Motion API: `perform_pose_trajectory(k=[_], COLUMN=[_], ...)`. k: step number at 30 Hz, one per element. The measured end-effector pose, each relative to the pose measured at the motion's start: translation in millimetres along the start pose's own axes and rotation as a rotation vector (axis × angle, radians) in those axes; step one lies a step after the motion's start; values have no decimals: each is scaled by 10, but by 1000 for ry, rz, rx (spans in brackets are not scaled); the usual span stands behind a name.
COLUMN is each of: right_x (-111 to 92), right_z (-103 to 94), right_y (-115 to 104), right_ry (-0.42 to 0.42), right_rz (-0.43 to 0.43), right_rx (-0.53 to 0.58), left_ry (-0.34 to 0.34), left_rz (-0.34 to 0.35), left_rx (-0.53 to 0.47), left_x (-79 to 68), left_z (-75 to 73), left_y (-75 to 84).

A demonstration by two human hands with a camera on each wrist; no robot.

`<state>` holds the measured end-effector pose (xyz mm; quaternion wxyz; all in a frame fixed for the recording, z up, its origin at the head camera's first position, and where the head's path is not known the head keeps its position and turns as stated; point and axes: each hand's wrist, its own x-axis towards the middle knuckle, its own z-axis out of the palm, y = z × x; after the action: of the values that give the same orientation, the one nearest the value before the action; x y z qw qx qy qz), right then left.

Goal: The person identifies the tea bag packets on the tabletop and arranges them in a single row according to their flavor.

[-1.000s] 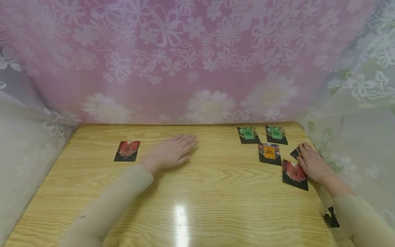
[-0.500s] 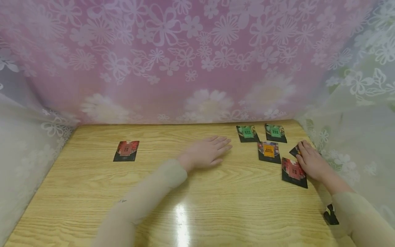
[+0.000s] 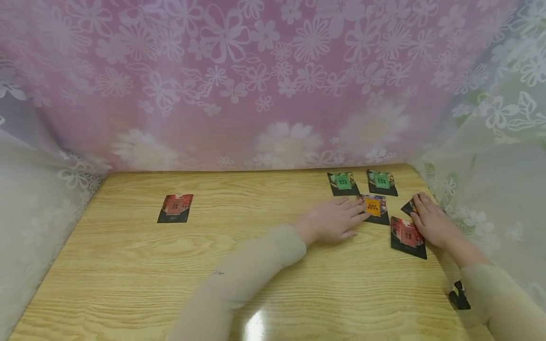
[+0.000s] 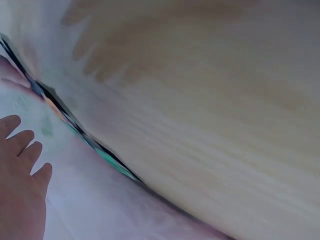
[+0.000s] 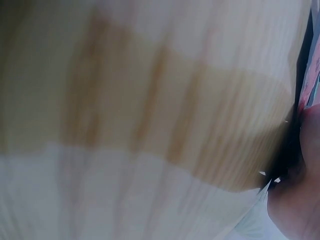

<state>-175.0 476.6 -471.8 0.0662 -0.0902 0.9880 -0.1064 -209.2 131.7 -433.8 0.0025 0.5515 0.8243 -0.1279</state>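
My left hand (image 3: 334, 220) is stretched over the table with its fingers straight, the tips overlapping the left edge of an orange-labelled packet (image 3: 376, 210). In the left wrist view the left hand (image 4: 22, 170) appears apart from the tabletop, fingers a little spread. My right hand (image 3: 435, 226) rests flat on a small black packet (image 3: 408, 207) near the right edge and hides most of it. A red-labelled packet (image 3: 408, 238) lies just below and left of the right hand, and its thumb is close to that packet. The right wrist view shows only part of this hand (image 5: 295, 205).
Two green-labelled packets (image 3: 343, 183) lie near the back edge, at right. Another red-labelled packet (image 3: 175, 208) lies alone at left. A black object (image 3: 459, 296) sits by the right sleeve. Floral curtains (image 3: 264, 85) enclose the wooden table (image 3: 170, 265).
My left hand has swept rightward from beside the left red packet to the orange-labelled one. My right hand has stayed in place, and the packets lie as before.
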Motion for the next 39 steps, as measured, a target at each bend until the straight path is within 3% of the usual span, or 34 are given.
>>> perform_pose_trajectory(k=[10, 19, 25, 32, 39], right_x=[22, 25, -12, -38, -39], right_z=[43, 19, -1, -20, 30], right_y=[37, 3, -34, -62, -49], right_ry=[18, 24, 37, 38, 64], right_rz=[16, 5, 2, 3, -4], right_rx=[23, 10, 10, 7, 46], left_ry=[-61, -146, -190, -229, -220], left_rz=[3, 18, 57, 50, 50], left_rx=[34, 43, 62, 79, 63], left_x=[400, 613, 652, 639, 516], left_z=[-148, -130, -107, -96, -28], left_y=[369, 593, 701, 743, 688])
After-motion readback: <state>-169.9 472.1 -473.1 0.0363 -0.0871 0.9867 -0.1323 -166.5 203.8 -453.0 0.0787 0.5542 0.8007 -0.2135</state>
